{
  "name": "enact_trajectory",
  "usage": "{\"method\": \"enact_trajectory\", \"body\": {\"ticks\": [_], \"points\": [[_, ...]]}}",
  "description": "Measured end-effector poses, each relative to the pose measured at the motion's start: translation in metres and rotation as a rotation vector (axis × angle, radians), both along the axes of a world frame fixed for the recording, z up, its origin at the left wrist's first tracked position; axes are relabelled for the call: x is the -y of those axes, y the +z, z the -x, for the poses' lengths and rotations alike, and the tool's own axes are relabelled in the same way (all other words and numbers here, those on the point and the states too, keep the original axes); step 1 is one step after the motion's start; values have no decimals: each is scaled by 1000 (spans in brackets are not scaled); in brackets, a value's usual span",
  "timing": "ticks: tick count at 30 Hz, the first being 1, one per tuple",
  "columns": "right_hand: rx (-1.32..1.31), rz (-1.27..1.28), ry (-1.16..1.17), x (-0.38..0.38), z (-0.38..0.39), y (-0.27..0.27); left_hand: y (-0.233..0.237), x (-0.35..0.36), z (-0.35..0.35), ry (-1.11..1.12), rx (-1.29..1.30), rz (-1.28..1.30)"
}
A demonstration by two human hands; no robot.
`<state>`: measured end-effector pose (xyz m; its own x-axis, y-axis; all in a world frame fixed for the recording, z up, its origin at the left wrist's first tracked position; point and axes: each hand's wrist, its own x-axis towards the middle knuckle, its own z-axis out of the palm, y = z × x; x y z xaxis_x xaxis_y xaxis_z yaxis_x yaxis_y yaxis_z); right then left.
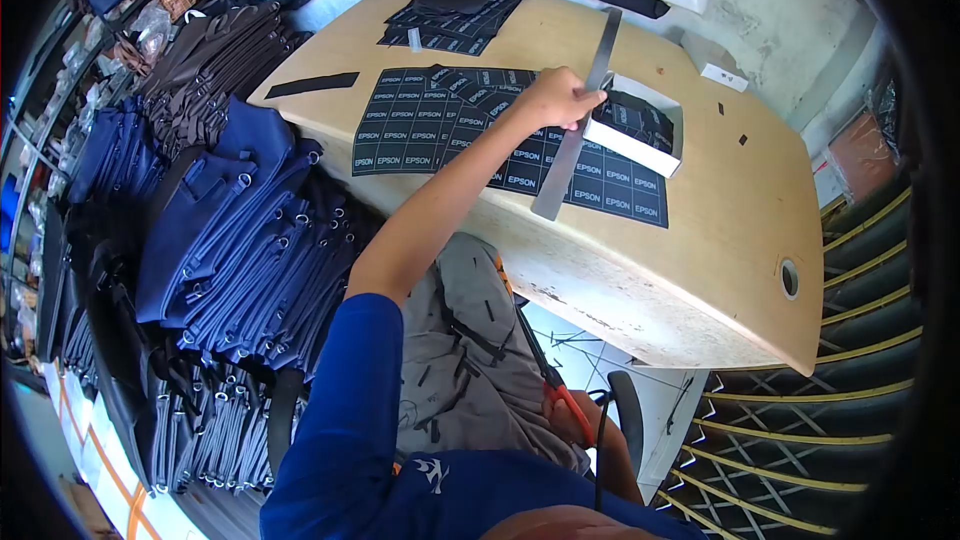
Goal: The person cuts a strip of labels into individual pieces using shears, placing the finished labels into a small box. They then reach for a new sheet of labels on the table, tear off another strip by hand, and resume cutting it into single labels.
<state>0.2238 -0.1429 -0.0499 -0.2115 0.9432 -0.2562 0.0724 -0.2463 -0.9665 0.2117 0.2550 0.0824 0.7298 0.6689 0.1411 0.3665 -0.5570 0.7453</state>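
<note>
My left hand is closed on a long metal ruler, its fingers at the ruler's middle. The ruler lies slantwise over black sheets printed with EPSON labels, its near end at the table's front edge. Right beside the hand stands an open white box with black pieces in it. Low in the view, over my lap, my right hand is wrapped round the red handles of scissors, whose dark blades point up and left.
The wooden table has a round hole near its right end. A dark strip and more printed sheets lie on its left and far parts. Stacks of blue bags rise at the left. A folding metal gate stands at the right.
</note>
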Motion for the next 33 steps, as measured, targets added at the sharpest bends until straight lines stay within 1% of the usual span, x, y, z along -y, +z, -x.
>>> {"method": "enact_trajectory", "body": {"ticks": [1, 3, 4, 5, 7, 8, 9, 10, 11, 13, 14, 16, 17, 19, 20, 21, 23, 24, 26, 27, 29, 30, 31, 32, 33], "points": [[-3, -1, 2, 1, -1, -1, -5, -4, 6, 22, 31, -35], [15, 61, 15, 3, -3, -4, -12, -13, 33, 118, -43, -299], [8, 62, 15, 2, -5, -5, -11, -9, 49, 209, -50, -467], [34, 81, 42, 0, -6, -7, -5, -10, 62, 250, -227, -487], [51, 101, 68, -5, -4, -10, -16, -14, 79, 397, -326, -594], [72, 68, 71, -7, -2, -11, -19, -19, 85, 395, -333, -594], [98, 35, 75, -10, -2, -12, -19, -22, 89, 395, -410, -497], [47, 56, 81, -12, 0, -11, -18, -24, 94, 395, -482, -398], [49, 56, 81, -14, 0, -10, -18, -26, 98, 395, -480, -397], [6, 18, 111, -17, 1, -12, -15, -27, 106, 293, -477, -402], [6, 19, 106, -17, 1, -14, -16, -30, 111, 288, -476, -402], [23, 68, 112, -16, 1, -17, -19, -36, 121, 107, -351, -367], [23, 69, 111, -16, 3, -13, -20, -39, 126, 106, -351, -366], [-40, 101, 68, -20, 7, 0, -10, -35, 134, -89, -214, -309], [-39, 102, 70, -19, 7, -1, -6, -31, 139, -101, -226, -231], [-19, 130, 97, -18, 6, -5, 1, -25, 143, -100, -225, -231], [1, 156, 123, -19, 7, -4, 7, -14, 152, -202, -107, -182], [8, 161, 121, -20, 8, -1, 3, -9, 154, -202, -106, -182], [13, 166, 122, -21, 10, 1, -10, 2, 158, 19, -12, -417], [14, 143, 118, -22, 11, 1, -12, 14, 160, 21, -14, -417], [14, 123, 122, -24, 13, 3, -15, 42, 162, 322, -117, -645], [17, 128, 125, -26, 15, 5, -22, 49, 163, 284, -101, -671], [22, 135, 128, -27, 16, 7, -26, 57, 165, 292, -102, -668], [27, 139, 135, -28, 17, 3, -29, 64, 166, 255, -125, -645], [54, 77, 133, -27, 19, -4, -31, 71, 168, 217, -147, -621]]}}
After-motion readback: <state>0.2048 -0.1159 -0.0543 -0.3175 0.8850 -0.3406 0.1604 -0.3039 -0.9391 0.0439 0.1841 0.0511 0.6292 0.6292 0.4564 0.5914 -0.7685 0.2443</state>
